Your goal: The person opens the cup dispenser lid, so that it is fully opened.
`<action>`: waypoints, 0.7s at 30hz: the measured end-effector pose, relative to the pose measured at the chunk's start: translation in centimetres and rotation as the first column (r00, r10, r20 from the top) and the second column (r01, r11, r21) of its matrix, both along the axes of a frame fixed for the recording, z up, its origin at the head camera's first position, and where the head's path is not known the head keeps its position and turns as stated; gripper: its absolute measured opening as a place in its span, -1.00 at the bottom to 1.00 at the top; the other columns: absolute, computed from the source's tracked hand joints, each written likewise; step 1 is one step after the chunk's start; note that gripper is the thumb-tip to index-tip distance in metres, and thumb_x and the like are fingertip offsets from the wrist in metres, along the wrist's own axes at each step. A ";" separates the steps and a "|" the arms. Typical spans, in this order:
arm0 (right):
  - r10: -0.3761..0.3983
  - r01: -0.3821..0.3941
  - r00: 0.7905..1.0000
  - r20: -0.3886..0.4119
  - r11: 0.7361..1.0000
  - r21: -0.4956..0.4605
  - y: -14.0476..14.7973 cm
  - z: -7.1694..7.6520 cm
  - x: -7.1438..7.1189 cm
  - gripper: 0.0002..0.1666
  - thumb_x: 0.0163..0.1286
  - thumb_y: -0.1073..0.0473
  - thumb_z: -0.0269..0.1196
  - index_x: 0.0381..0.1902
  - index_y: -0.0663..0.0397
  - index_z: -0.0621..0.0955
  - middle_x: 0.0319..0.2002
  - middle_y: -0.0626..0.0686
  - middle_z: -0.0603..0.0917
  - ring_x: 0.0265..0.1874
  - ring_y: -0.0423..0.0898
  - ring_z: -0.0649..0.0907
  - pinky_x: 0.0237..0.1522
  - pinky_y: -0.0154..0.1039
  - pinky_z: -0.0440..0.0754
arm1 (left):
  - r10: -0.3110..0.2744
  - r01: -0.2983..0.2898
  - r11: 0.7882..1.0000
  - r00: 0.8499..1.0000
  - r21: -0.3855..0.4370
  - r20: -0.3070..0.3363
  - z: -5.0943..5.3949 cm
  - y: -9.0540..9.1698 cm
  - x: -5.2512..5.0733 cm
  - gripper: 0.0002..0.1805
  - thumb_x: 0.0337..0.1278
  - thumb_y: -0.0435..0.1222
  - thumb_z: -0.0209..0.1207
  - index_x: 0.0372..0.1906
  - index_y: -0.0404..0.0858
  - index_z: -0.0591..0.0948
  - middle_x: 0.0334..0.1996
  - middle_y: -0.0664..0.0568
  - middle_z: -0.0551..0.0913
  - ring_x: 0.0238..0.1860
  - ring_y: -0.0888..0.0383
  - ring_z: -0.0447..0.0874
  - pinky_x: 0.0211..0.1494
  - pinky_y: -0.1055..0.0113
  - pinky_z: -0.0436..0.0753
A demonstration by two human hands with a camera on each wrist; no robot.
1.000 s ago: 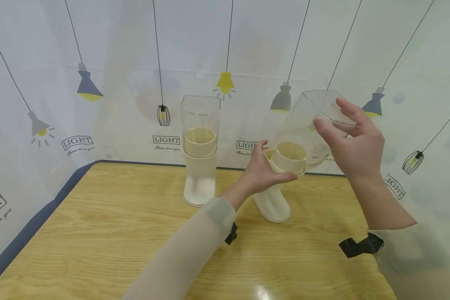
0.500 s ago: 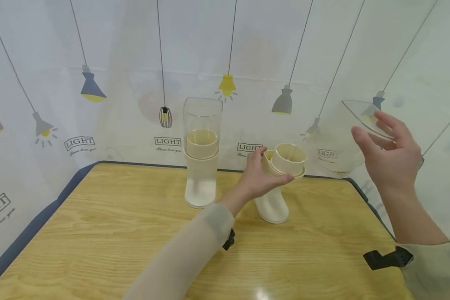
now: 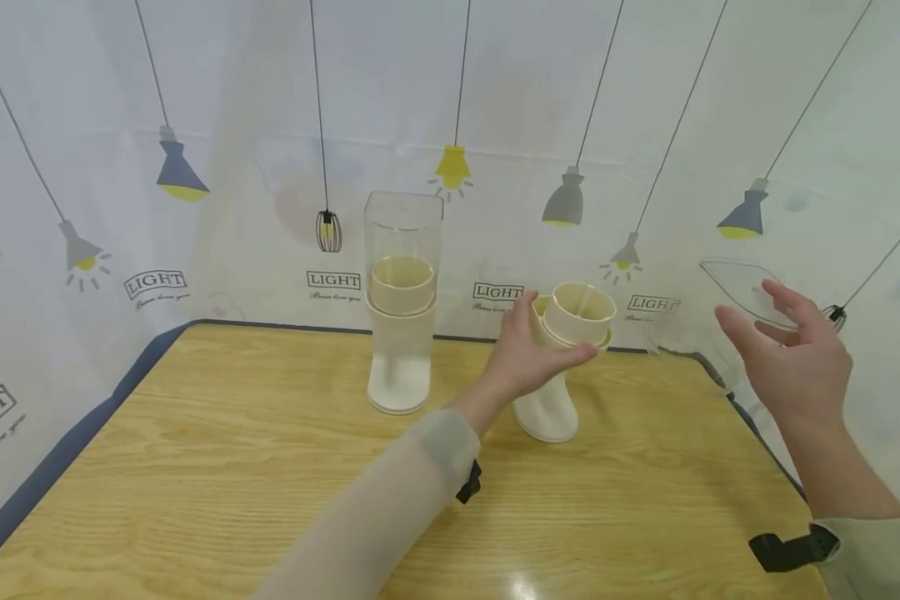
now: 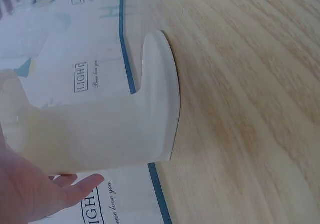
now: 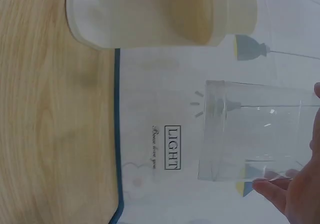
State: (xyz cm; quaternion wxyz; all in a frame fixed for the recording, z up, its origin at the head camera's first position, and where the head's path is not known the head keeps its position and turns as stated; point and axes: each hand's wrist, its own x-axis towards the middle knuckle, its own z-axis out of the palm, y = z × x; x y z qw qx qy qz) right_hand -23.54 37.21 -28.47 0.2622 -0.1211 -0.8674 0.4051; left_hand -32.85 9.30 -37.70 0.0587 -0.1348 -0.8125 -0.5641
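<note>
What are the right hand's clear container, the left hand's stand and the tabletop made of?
Clear container: glossy, likely plastic; see-through with small highlights, glass possible.
Stand: probably moulded plastic, smooth satin; even cream surface, rounded edges.
Tabletop: glossy wood or laminate; grain, bright reflection.

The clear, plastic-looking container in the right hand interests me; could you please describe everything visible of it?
The clear, colourless, plastic-looking container has smooth transparent walls, through which the printed white backdrop shows. A distinct band runs round its lower end. Nothing is visible inside. It is held in the air, roughly upright, to the right of and apart from the cream cylindrical stand. Only the bare right hand visibly touches it, gripping near the top.
</note>
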 end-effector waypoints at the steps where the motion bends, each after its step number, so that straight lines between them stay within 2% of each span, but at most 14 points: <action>1: 0.001 -0.001 1.000 0.013 1.000 0.021 0.3 -0.6 -0.1 -0.17 0.29 -0.31 0.34 0.48 -0.57 0.33 0.53 -0.09 0.24 0.31 -0.06 0.53 -0.43 -0.63 0.47 | -0.007 0.007 1.000 1.000 0.004 0.000 0.0 -0.1 -0.1 0.38 -0.48 0.44 0.47 0.57 0.26 0.00 0.38 0.03 0.28 0.17 0.02 0.48 0.17 0.04 0.58; 5: 0.024 -0.029 0.998 0.062 0.996 0.082 1.7 -3.0 -0.8 -0.12 0.30 -0.35 0.32 0.53 -0.52 0.29 0.56 -0.02 0.18 0.33 0.18 0.48 -0.45 -0.61 0.45 | -0.038 0.038 0.999 0.999 0.010 0.003 -0.1 -0.6 -0.6 0.36 -0.47 0.44 0.47 0.57 0.29 0.00 0.41 0.05 0.29 0.22 0.03 0.46 0.21 0.04 0.54; 8: 0.052 -0.064 0.994 0.101 0.992 0.112 2.6 -4.8 -1.4 -0.04 0.30 -0.38 0.30 0.57 -0.40 0.23 0.58 0.08 0.12 0.32 0.31 0.45 -0.44 -0.53 0.46 | -0.056 0.056 0.998 0.998 0.017 0.006 -0.1 -0.8 -1.0 0.35 -0.47 0.44 0.47 0.56 0.33 0.00 0.47 0.06 0.25 0.31 0.00 0.40 0.27 -0.02 0.48; 10: 0.069 -0.086 0.989 0.132 0.988 0.127 3.1 -5.8 -1.8 0.02 0.30 -0.40 0.28 0.60 -0.31 0.19 0.58 0.15 0.08 0.31 0.37 0.43 -0.37 -0.37 0.53 | -0.064 0.064 0.998 0.998 0.022 0.003 -0.1 -0.9 -1.2 0.35 -0.47 0.44 0.47 0.56 0.32 0.01 0.48 0.06 0.24 0.34 -0.02 0.38 0.30 -0.05 0.46; 13: 0.082 -0.109 0.981 0.178 0.983 0.145 3.6 -7.2 -2.5 0.08 0.30 -0.44 0.25 0.62 -0.21 0.13 0.57 0.26 0.04 0.31 0.43 0.39 -0.19 0.03 0.62 | -0.077 0.077 0.997 0.997 0.024 0.004 -0.1 -1.0 -1.5 0.36 -0.45 0.43 0.47 0.57 0.29 0.01 0.48 0.04 0.25 0.35 -0.02 0.37 0.30 -0.05 0.44; 16: 0.082 -0.116 0.973 0.215 0.981 0.153 4.0 -8.3 -3.0 0.12 0.31 -0.46 0.21 0.63 -0.13 0.10 0.57 0.32 0.02 0.30 0.49 0.36 -0.02 0.39 0.49 | -0.091 0.091 0.996 0.996 0.020 0.008 -0.2 -0.9 -1.7 0.36 -0.44 0.43 0.47 0.58 0.28 0.00 0.46 0.02 0.28 0.32 -0.01 0.40 0.29 -0.03 0.46; 21: 0.056 -0.099 0.967 0.250 0.981 0.164 4.5 -9.6 -3.8 0.16 0.32 -0.49 0.19 0.63 -0.02 0.07 0.56 0.37 0.00 0.30 0.54 0.32 0.10 0.46 0.39 | -0.107 0.107 0.994 0.994 0.023 -0.002 -0.1 -0.7 -2.2 0.34 -0.41 0.41 0.48 0.57 0.32 -0.01 0.42 0.00 0.33 0.25 0.01 0.46 0.26 0.00 0.49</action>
